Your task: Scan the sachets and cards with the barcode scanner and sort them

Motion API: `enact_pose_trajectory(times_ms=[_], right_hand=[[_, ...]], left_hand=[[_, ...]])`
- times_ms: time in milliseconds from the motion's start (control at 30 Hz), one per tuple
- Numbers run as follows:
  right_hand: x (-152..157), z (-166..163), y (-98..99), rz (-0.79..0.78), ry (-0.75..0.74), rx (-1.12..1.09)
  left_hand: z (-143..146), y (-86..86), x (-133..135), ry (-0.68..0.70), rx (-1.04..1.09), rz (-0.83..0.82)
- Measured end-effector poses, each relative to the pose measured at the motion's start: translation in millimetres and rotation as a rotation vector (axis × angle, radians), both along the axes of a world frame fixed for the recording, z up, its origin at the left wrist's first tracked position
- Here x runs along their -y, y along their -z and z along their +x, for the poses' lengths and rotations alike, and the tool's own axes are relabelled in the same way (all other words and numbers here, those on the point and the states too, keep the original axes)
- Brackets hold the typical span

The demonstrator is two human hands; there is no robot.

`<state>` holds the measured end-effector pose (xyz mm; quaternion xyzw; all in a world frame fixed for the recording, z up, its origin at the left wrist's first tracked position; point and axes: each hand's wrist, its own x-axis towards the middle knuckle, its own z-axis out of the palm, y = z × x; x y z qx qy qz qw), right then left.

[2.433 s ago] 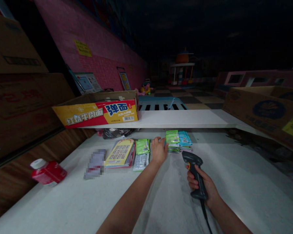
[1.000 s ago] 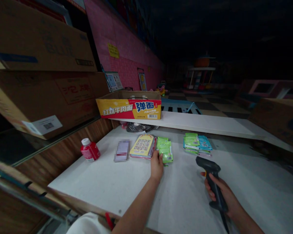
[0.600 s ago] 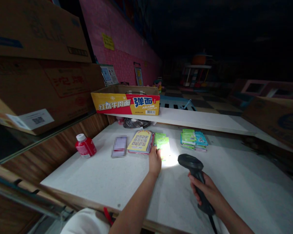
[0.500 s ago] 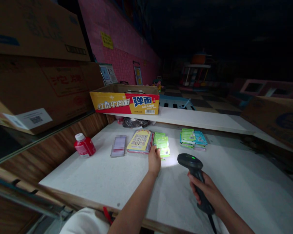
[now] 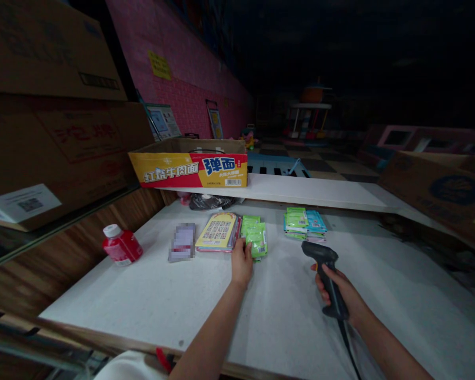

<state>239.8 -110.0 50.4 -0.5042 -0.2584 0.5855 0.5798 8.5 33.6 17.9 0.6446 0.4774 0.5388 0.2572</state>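
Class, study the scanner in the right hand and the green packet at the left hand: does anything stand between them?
Nothing visible does: white countertop runs between the scanner and the green packet. The left hand is at the packet's left edge, off that line; the other packet stack lies farther back.

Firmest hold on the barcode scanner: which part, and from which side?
Likely the scanner's handle, from the right, as the right hand has it. It is slimmer than the head, which points left and away, and its flared base should resist slipping.
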Motion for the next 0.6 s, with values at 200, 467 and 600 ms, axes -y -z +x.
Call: enact_pose_trajectory(times_ms=[200,467,600], right_hand=[[-2.5,20.5,12.1,0.099,0.061,-0.296],[-16.1,32.9,23.1,0.146,0.063,-0.576],[-20.2,35.9,27.5,0.140,0.071,-0.636]], left_hand=[[-3.1,-2.7,2.6,0.015,0.072,0.000],[42.3,-29.8,-6.6,0.210,0.453,-0.324],[88.2,-49.7,-19.5,0.381,0.604,-0.519]])
